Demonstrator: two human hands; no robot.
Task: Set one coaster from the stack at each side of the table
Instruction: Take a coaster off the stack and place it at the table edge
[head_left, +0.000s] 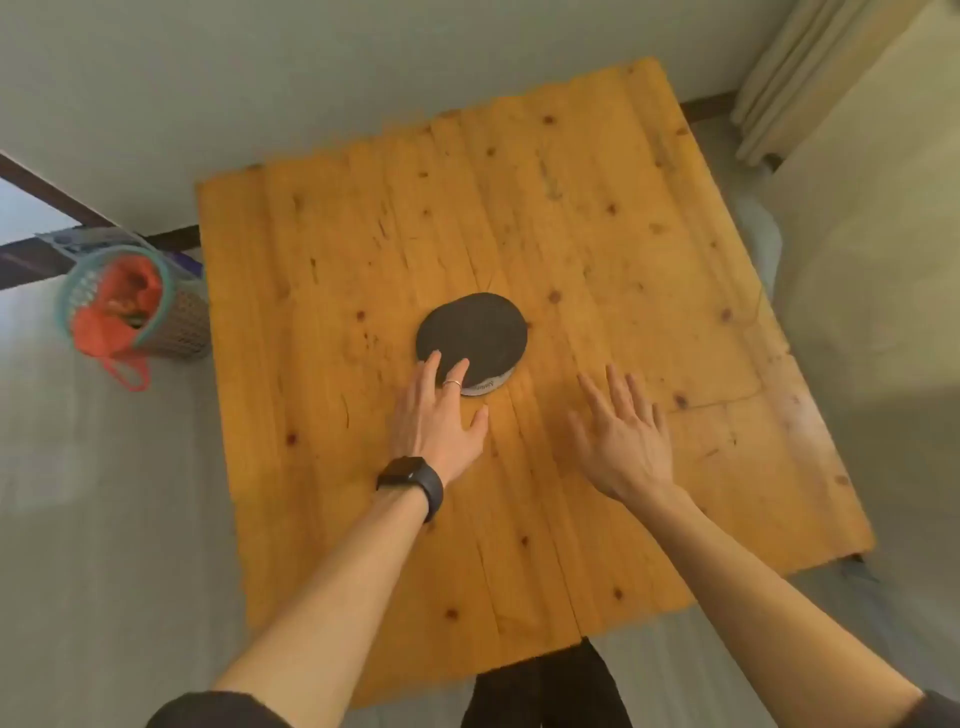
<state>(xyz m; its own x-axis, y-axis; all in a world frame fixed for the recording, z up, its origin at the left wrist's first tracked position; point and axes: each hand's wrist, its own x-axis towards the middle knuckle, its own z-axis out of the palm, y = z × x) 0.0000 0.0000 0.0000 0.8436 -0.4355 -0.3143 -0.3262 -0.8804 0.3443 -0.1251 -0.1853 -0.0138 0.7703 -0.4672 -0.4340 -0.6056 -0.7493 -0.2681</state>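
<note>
At frame centre, the splayed left hand touches the stack of dark round coasters on the orange plank table; right hand hovers open, empty. First pickup seems pending: peel off one coaster.

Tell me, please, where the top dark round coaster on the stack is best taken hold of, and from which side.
Probably by its near rim, coming from the person's side. The top dark round coaster lies flat and slightly shifted on the stack, so its thin edge can be lifted there. The left hand already has fingertips on that edge; the right hand is open, apart.
</note>
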